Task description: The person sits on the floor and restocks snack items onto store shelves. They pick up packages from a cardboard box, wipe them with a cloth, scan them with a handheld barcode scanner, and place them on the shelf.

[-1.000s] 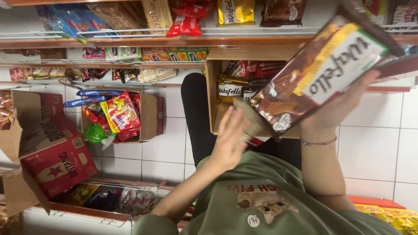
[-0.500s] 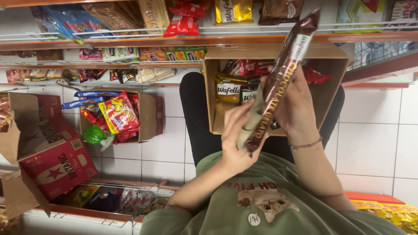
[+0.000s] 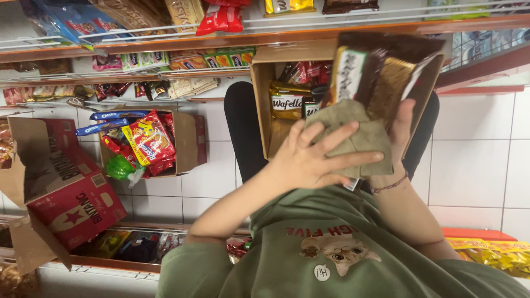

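the brown-and-gold wafer packet (image 3: 381, 77) is being held up in front of the open cardboard box (image 3: 264, 105) of snack packs, gripped from its far side by the right hand (image 3: 400, 138), whose fingers are wrapping closed around the packet's edge to keep it steady. the left hand (image 3: 314, 160) is pressing a grey-green cloth (image 3: 353, 140) flat against the packet's lower face, fingers spread and partly open over the cloth, apparently for wiping. beyond both hands, the box is resting on the person's lap. further to the left hand's side, a carton of mixed snacks (image 3: 165, 143) and a red carton (image 3: 66, 193) are sitting on the tiled floor below the store shelves (image 3: 165, 41).
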